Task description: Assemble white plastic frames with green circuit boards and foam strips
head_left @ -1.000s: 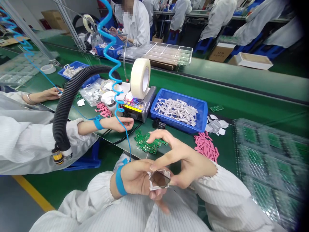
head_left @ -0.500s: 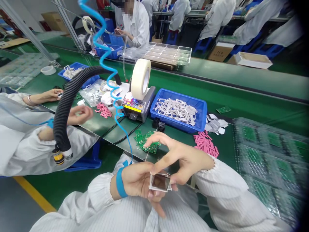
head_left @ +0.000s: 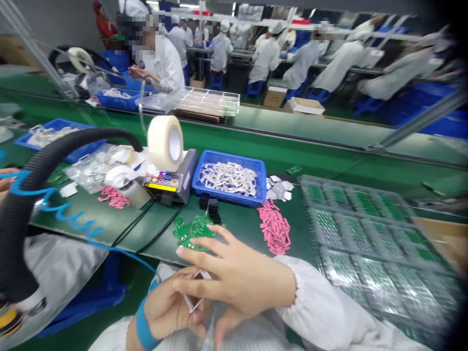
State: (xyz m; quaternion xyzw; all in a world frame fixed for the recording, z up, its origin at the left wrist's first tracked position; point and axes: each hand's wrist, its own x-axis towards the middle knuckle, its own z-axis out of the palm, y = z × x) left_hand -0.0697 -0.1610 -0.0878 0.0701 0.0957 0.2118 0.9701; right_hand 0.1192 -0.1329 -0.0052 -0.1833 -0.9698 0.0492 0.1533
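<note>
My left hand [head_left: 166, 304], with a blue strap on its wrist, holds a small framed display [head_left: 192, 302] low in front of my body. The display is tilted and its white rim shows along the lower edge. My right hand [head_left: 241, 275] is over it with fingers spread, hiding much of it; whether those fingers touch it I cannot tell. Just beyond my right fingertips is a pile of green circuit boards [head_left: 192, 230]. Pink strips [head_left: 274, 228] are heaped to the right of them.
A blue bin [head_left: 260, 187] holds white frames. Left of it stands a tape dispenser [head_left: 164, 190] with a large roll. Clear trays [head_left: 307, 214] of boards lie at right. A black hose [head_left: 16, 234] and coiled blue cord [head_left: 73, 222] cross the left. A co-worker [head_left: 161, 63] sits opposite.
The view has swung right and up. The framed display has turned from facing me to a steep tilt in my left hand. My right hand has left its rim and spread its fingers over it.
</note>
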